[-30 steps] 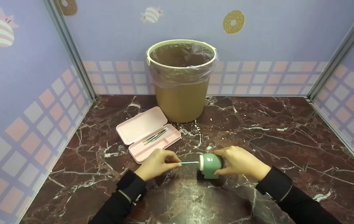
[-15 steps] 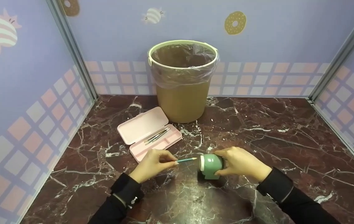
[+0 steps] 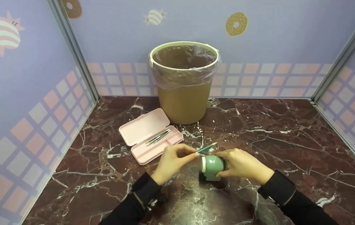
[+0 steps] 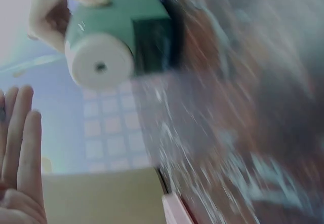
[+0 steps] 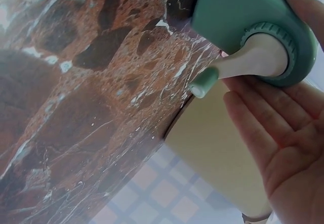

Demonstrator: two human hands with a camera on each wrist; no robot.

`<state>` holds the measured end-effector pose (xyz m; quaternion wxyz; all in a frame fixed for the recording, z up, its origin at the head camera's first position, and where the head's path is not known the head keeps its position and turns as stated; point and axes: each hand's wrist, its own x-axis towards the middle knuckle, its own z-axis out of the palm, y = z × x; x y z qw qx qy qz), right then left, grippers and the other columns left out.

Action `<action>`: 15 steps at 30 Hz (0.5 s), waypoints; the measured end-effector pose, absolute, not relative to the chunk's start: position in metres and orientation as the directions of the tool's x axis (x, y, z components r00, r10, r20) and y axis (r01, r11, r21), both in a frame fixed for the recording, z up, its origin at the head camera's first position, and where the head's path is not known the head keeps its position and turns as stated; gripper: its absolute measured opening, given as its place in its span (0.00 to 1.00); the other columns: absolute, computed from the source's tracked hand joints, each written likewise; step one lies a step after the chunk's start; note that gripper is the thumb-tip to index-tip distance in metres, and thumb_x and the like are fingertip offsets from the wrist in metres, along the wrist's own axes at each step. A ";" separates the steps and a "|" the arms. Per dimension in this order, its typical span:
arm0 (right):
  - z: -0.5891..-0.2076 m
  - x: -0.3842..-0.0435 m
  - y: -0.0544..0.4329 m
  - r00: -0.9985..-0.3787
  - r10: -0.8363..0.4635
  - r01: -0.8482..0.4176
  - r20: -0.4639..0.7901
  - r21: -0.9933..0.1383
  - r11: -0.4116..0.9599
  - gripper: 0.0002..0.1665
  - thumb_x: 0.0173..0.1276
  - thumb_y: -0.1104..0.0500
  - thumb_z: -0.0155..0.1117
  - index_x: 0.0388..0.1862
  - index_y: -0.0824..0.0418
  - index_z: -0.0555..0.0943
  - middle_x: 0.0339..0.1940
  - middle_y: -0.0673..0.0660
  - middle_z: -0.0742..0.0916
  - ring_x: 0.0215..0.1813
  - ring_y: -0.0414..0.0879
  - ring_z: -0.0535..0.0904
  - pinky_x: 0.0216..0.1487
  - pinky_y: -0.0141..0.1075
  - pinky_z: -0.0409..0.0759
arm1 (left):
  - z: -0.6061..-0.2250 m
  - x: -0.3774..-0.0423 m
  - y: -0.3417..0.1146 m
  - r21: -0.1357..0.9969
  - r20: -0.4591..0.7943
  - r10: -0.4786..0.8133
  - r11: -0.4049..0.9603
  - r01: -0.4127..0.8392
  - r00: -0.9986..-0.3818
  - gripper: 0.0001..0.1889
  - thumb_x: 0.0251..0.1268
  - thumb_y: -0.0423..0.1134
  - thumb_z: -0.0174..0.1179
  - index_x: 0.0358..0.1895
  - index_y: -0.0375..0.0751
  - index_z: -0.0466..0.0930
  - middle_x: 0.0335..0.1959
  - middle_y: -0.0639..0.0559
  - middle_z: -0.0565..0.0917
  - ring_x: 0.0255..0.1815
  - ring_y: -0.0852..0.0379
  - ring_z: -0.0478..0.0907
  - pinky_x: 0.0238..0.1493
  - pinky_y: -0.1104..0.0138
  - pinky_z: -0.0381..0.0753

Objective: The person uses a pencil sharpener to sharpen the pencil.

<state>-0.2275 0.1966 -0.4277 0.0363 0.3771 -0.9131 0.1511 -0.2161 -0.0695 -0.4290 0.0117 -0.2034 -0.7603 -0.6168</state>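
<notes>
In the head view, my left hand (image 3: pixel 172 162) pinches a teal pencil (image 3: pixel 207 147) between thumb and fingertips. Its sharpened tip points up and right, just beyond a green crank pencil sharpener (image 3: pixel 213 166). Around the sharpener's body, my right hand (image 3: pixel 244 165) keeps a grip from the right side. The left wrist view shows the sharpener's white round face (image 4: pixel 100 62) with a dark hole in its middle, and nothing in that hole. A cream crank handle (image 5: pixel 248 62) with a green knob sticks out at the sharpener's back in the right wrist view.
An open pink pencil case (image 3: pixel 144 127) lies left of the hands, with several pencils (image 3: pixel 158 137) inside. Behind it stands a tan bin (image 3: pixel 183 103) lined with a clear bag. Patterned walls enclose the dark marble table (image 3: pixel 277 137).
The pencil's tip was at the sharpener's hole, then came away to the left. My left hand has since moved right and up, tilting the pencil upward. The right hand has stayed on the sharpener.
</notes>
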 end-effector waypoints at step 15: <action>-0.435 -0.224 0.203 -0.775 -0.603 -0.606 0.188 -0.493 0.624 0.49 0.56 0.41 0.80 0.67 0.71 0.76 0.51 0.62 0.91 0.27 0.33 0.79 0.35 0.30 0.83 | -0.419 -0.214 -0.046 0.945 0.281 0.263 0.093 0.314 -0.923 0.10 0.61 0.35 0.72 0.42 0.33 0.89 0.40 0.37 0.92 0.39 0.49 0.91 0.43 0.71 0.88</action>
